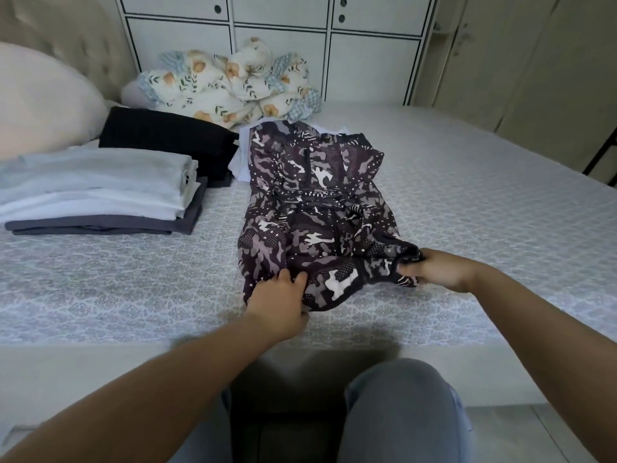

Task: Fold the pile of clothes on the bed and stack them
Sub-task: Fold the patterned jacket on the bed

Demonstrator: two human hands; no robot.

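Both arms bare, extended forward from lower frame, converging toward centre. Left hand (278,304): back facing up, fingers curled down at the tips, thumb out to the right. Right hand (434,267): turned inward toward the left, fingers pinched closed together, wrist roughly straight. Hands well apart.

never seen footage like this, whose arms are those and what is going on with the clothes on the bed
There is no machine here: a camera worn on a person's head looks down at their own two arms. It is the only picture. The left hand and right hand each grip the near edge of a dark camouflage-print garment spread on the bed. To the left lie a stack of folded light and grey clothes and a folded black piece behind it. Further back sit a crumpled floral blanket and a pillow.
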